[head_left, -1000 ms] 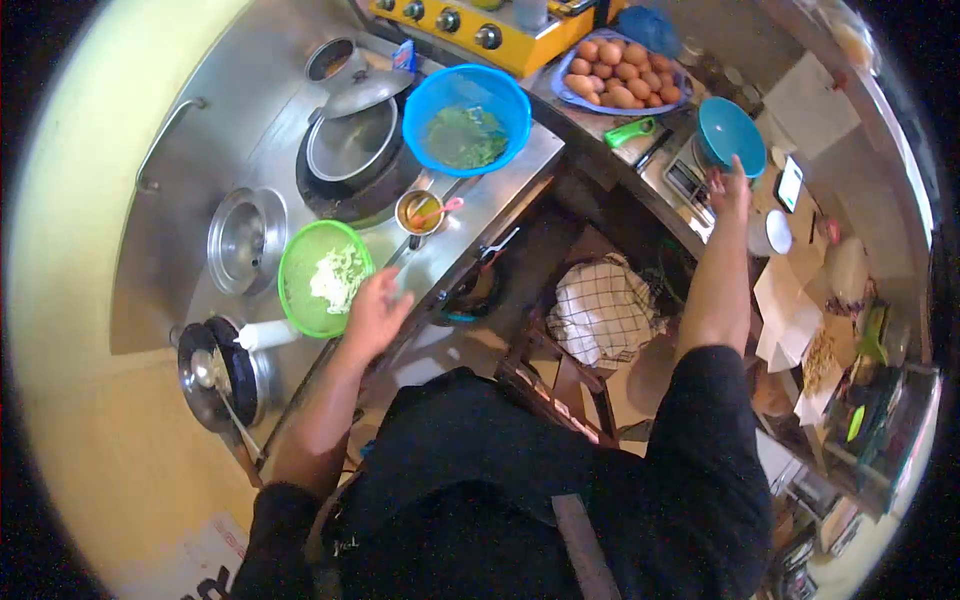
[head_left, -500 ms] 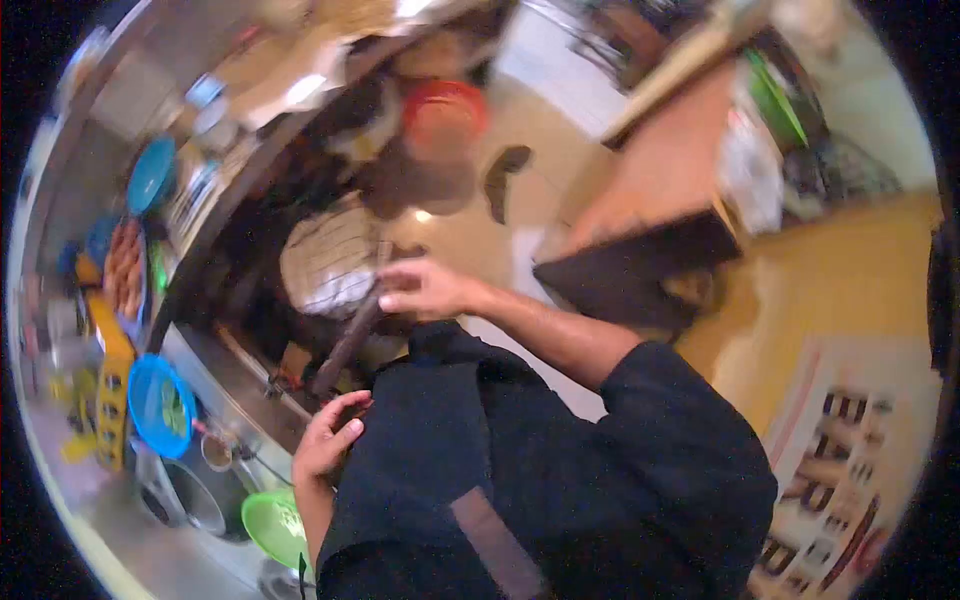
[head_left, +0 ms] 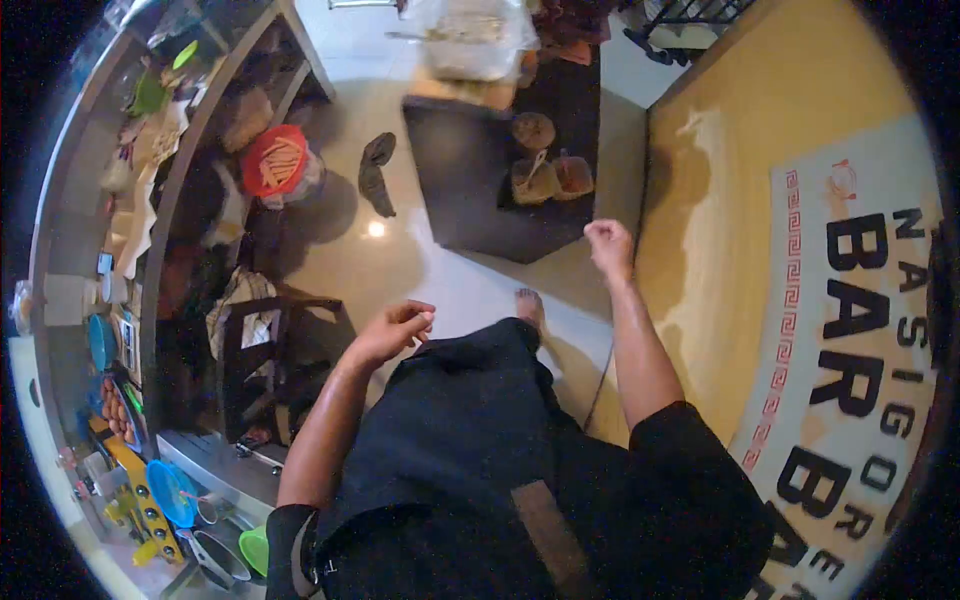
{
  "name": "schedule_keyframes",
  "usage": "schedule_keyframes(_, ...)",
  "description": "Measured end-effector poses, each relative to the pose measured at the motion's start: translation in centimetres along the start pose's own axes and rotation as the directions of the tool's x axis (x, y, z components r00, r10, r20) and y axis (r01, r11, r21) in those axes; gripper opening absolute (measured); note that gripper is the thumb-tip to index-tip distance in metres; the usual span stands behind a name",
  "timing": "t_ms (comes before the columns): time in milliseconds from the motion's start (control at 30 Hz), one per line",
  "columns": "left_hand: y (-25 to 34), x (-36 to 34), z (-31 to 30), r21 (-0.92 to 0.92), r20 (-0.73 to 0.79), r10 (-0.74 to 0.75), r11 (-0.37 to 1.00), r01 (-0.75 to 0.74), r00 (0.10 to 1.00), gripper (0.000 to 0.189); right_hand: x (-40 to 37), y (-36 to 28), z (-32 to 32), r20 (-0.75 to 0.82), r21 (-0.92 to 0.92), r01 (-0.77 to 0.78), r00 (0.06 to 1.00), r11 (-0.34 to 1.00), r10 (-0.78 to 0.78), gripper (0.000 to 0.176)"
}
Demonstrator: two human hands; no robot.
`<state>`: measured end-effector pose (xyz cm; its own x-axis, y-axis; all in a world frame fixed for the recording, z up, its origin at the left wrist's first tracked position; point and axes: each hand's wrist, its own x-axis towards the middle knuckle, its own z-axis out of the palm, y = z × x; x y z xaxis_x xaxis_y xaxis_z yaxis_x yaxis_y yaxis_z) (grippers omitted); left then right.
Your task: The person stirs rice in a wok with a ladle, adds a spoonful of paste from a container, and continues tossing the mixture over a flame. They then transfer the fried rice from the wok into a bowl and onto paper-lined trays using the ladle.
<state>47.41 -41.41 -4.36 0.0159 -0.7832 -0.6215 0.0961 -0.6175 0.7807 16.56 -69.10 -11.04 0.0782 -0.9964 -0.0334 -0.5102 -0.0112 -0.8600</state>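
Note:
My left hand point(head_left: 394, 333) hangs above the floor in front of my dark clothing, its fingers loosely bent and apart, holding nothing visible. To its left stands a dark wooden chair point(head_left: 236, 350) with a patterned cloth point(head_left: 243, 300) on it. My right hand point(head_left: 608, 247) is raised beside the near corner of a dark table point(head_left: 470, 190), its fingers curled together with nothing visible in them. Square containers with red point(head_left: 573, 177) and brownish point(head_left: 533, 183) contents, one with a spoon, sit on the table close beyond this hand.
A red basin point(head_left: 277, 160) with pale sticks stands left of a dark object point(head_left: 375, 175) on the floor. Along the left run a counter point(head_left: 220, 450), eggs point(head_left: 116, 408), a blue basin point(head_left: 172, 492) and pans. A lettered banner point(head_left: 850, 300) hangs at the right.
The view has swung rightward, bringing the table and banner closer to the middle. My right hand has left the dark chair bar and moved right; my left hand has come forward.

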Motion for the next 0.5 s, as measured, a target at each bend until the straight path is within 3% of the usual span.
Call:
schedule_keyframes(33, 0.5, 2.6, 1.7, 0.0, 0.05, -0.009, 1.0, 0.009, 0.999, 0.039, 3.5, 1.2, -0.4, 0.002, 0.004, 0.0, 1.0, 1.0, 0.0, 0.017)
schedule_keyframes(100, 1.7, 8.1, 5.2, 0.008, 0.074, -0.035, 0.999, 0.035, 0.997, 0.04, 10.8, 4.2, -0.1, -0.172, -0.225, 0.134, 0.969, 0.965, -0.175, 0.023)
schedule_keyframes(133, 2.3, 11.0, 7.1, 0.013, 0.102, -0.059, 0.998, 0.058, 0.993, 0.04, 14.4, 6.6, 1.0, -0.155, -0.222, 0.142, 0.972, 0.965, -0.178, 0.023)
schedule_keyframes(200, 3.2, 16.9, 10.5, -0.095, 0.104, -0.078, 0.992, 0.088, 0.991, 0.042, 20.0, 12.6, 3.8, 0.249, -0.192, 0.033, 0.968, 0.981, 0.016, 0.028)
schedule_keyframes(233, 3.5, 19.6, 12.2, -0.189, 0.121, -0.094, 0.975, 0.116, 0.988, 0.044, 21.9, 15.1, 4.8, 0.274, -0.199, 0.034, 0.961, 0.979, 0.022, 0.028)
schedule_keyframes(300, 3.3, 24.5, 15.6, -0.276, 0.114, -0.139, 0.947, 0.166, 0.984, 0.049, 22.8, 19.1, 6.1, 0.374, -0.423, 0.157, 0.927, 0.892, 0.014, 0.025)
schedule_keyframes(367, 4.4, 27.6, 17.7, -0.358, 0.094, -0.163, 0.915, 0.186, 0.982, 0.055, 21.3, 13.4, 3.8, 0.395, -0.322, 0.1, 0.918, 0.942, 0.038, 0.022)
schedule_keyframes(433, 5.8, 28.2, 19.7, -0.487, 0.015, -0.12, 0.866, 0.112, 0.993, 0.069, 19.5, 9.0, 0.1, 0.42, -0.221, 0.026, 0.905, 0.975, 0.072, 0.019)
schedule_keyframes(467, 7.2, 27.6, 20.2, -0.506, -0.002, -0.13, 0.855, 0.112, 0.991, 0.069, 19.0, 7.7, -1.2, 0.48, -0.124, 0.088, 0.877, 0.988, -0.017, 0.017)
schedule_keyframes(500, 8.9, 26.3, 20.5, -0.54, -0.085, -0.006, 0.84, -0.041, 0.996, 0.073, 18.3, 6.0, -2.3, 0.533, -0.018, 0.141, 0.839, 0.99, -0.11, 0.015)
